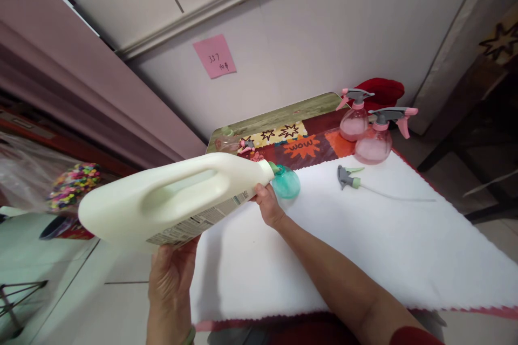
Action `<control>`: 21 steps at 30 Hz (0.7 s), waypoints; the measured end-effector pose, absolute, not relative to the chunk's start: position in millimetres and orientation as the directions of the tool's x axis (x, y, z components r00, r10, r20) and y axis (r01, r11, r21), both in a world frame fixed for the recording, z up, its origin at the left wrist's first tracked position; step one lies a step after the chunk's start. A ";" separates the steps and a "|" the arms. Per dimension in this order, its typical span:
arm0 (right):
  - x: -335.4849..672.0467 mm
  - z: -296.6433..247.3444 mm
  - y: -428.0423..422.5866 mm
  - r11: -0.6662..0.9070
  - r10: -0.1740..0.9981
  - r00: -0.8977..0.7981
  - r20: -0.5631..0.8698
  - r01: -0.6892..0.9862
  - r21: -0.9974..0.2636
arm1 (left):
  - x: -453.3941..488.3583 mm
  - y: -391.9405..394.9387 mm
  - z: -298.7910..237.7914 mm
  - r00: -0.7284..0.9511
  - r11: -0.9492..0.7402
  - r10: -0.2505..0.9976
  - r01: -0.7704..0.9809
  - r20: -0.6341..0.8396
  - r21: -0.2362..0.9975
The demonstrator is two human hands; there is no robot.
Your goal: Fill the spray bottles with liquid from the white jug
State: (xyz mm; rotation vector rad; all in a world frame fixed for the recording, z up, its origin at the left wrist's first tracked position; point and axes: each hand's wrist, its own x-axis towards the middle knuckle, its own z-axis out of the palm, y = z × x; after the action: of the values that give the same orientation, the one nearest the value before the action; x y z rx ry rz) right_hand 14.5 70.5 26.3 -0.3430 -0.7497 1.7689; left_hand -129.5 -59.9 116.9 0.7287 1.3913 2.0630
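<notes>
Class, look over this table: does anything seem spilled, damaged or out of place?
No spill or damage shows. The spray head stands out: it lies loose on the white cloth, its tube bare, while the green bottle at the mouth of the jug has none fitted. That may be deliberate.

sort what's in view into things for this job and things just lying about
For the job:
white jug, left hand under it, right hand near its neck
green bottle at jug mouth
probably the loose spray head

Apparently lying about:
two pink spray bottles
pink wall note
</notes>
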 end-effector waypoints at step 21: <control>14.0 25.6 70.7 -0.174 0.935 -0.331 0.127 -0.740 -0.650 | -126.6 -58.7 118.6 -0.690 -0.317 0.707 -0.116 0.153 0.941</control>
State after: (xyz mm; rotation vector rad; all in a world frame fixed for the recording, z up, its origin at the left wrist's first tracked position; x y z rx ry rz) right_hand 14.0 70.7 25.6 -0.3610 -0.7537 1.7709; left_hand -126.6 -58.7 118.6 0.7685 1.3946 2.0463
